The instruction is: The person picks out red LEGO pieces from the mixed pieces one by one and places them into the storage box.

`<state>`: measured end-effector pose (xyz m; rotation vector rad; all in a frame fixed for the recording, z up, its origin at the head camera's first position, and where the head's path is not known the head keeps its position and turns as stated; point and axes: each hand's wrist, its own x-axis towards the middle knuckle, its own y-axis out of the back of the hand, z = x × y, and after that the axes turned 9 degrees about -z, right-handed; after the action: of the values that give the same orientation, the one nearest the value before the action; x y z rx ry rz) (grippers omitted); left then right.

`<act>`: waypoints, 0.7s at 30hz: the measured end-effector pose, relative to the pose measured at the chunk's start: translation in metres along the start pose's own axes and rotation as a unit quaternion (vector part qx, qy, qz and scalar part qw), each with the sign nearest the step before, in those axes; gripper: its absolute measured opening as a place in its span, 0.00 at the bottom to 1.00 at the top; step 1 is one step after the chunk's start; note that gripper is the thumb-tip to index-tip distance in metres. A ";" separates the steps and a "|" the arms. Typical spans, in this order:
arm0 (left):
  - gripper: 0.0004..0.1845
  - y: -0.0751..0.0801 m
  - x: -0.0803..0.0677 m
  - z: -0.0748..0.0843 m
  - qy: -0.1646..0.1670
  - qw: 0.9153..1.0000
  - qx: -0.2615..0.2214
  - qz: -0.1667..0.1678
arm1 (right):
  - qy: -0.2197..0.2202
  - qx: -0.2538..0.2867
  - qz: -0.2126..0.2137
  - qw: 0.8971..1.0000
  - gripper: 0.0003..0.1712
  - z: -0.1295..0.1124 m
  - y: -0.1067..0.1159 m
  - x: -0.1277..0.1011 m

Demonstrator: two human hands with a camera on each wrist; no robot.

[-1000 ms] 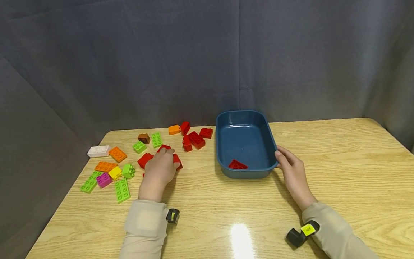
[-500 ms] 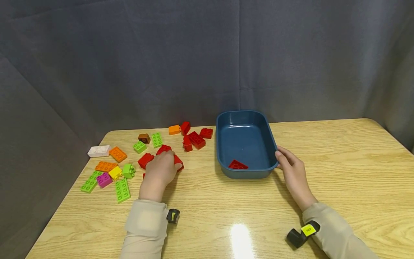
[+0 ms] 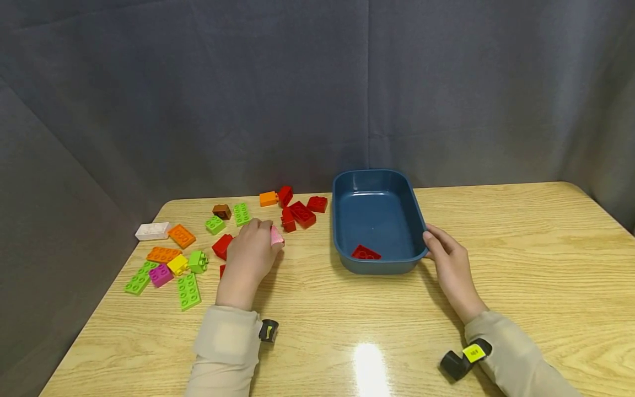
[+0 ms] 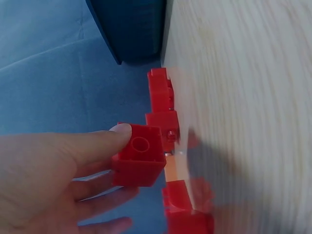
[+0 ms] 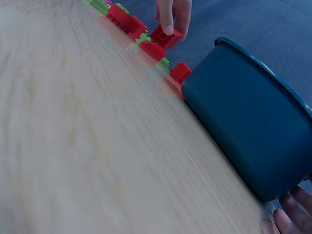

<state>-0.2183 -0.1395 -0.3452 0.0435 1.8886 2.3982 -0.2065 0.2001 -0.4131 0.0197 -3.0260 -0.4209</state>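
Between thumb and fingers, my left hand [image 3: 249,249] pinches a red toy brick [image 4: 140,155], raised off the wood in both wrist views. In the head view most of that brick hides behind the hand, and its visible end looks pale pink. More red bricks [image 3: 302,214] lie just beyond. On the other side, my right hand [image 3: 447,262] grips the near right corner of a blue plastic tub [image 3: 379,267], thumb at the rim and fingers outside. A single red brick [image 3: 366,252] lies inside the tub at its near end.
Left of my left hand, loose bricks are spread out: a lime one [image 3: 189,290], a magenta one [image 3: 161,275], a white one [image 3: 152,231] and several others. A dark curtain [image 3: 317,99] hangs behind the far table edge. Bare wood [image 3: 536,237] extends right of the tub.
My left hand has picked up a red brick from the group under it and shifted slightly up and right. My right hand and the tub stay put.
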 end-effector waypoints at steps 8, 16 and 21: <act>0.28 0.008 -0.004 0.013 -0.022 0.997 0.000 0.074 | 0.002 0.000 -0.001 1.000 0.32 0.001 0.000 0.000; 0.30 0.012 -0.006 0.033 -0.048 0.990 0.002 0.130 | 0.003 -0.001 0.004 1.000 0.32 0.000 0.000 0.000; 0.31 0.012 -0.008 0.050 -0.062 0.989 0.010 0.134 | 0.005 0.000 0.003 1.000 0.32 0.000 0.000 0.000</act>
<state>-0.2068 -0.0947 -0.3220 0.4661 1.9588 2.4714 -0.2069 0.2003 -0.4131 0.0121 -3.0158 -0.4186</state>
